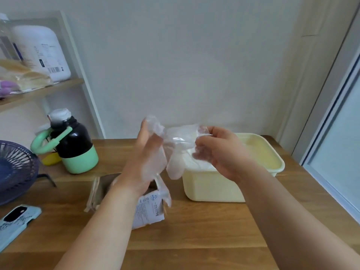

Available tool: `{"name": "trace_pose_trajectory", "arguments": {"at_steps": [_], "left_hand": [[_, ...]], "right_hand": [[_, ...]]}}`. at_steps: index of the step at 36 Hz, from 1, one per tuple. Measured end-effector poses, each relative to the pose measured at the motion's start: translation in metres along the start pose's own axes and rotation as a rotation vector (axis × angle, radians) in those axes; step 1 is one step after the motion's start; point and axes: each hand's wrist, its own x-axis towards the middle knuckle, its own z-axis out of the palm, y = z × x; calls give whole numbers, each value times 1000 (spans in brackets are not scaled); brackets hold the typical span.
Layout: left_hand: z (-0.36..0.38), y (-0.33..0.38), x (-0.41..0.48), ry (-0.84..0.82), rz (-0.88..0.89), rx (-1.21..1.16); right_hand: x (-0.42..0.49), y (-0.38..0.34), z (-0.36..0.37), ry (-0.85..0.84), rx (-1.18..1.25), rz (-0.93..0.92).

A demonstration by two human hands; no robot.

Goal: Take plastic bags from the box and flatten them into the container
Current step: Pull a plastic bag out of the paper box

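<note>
two bare forearms reach in from the near edge over the wooden desk (194, 240). left hand (145, 156) raised, fingers curled round one crumpled end of a clear plastic bag (179, 141). right hand (220, 152) pinches the other end. bag held in the air between both hands, over the container's near left corner, a loose part hanging down. box (148, 207) open on the desk under the left wrist. pale yellow container (214, 186) just right of it, white film inside. phone (15, 221), fan (13, 168) and black-and-green flask (76, 145) at left.
</note>
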Motion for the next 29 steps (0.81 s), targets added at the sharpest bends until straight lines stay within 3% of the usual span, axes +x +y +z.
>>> {"name": "trace_pose_trajectory", "arguments": {"at_steps": [2, 4, 9, 13, 18, 23, 26, 28, 29], "left_hand": [[10, 3, -1, -72, 27, 112], [19, 5, 2, 39, 43, 180], [27, 3, 3, 45, -33, -75], [36, -2, 13, 43, -101, -320], [40, -2, 25, 23, -232, -394], [22, 0, 40, 296, -326, -464], [19, -1, 43, 617, -141, -311], [28, 3, 31, 731, 184, -36], [35, 5, 23, 692, 380, 102]], "right_hand": [[-1, -3, -3, 9, -39, 5], [-2, -5, -5, 46, -70, -3], [0, -7, -15, 214, 82, 4], [-4, -3, -23, 145, 113, 68], [1, -9, -38, 411, 19, -53], [4, -22, -57, 455, -35, -78], [3, -21, -64, 464, -323, -112], [4, -19, -66, 461, -369, -87], [5, -17, -67, 464, -388, -63]]}}
